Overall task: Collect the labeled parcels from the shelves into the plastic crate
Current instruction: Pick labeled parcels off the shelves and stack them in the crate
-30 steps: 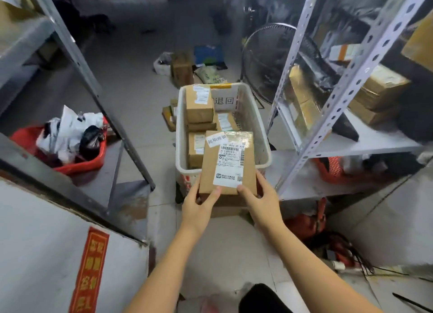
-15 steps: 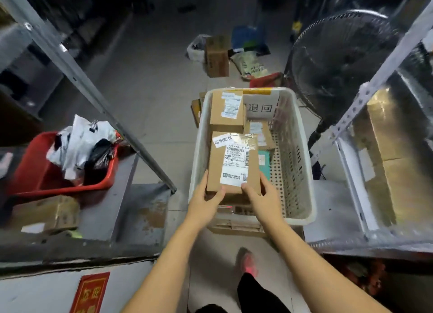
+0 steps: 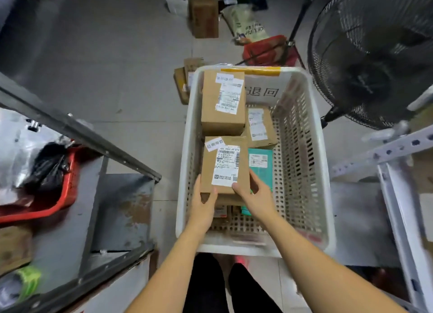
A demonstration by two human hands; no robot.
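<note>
The left hand (image 3: 203, 205) and right hand (image 3: 256, 195) gripped the labeled parcel (image 3: 225, 165) inside the crate (image 3: 302, 163), seemingly settled there and needing only release.

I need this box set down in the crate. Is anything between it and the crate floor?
Yes. A brown parcel lies right under the box, so it would rest on that, not on the crate floor.
</note>
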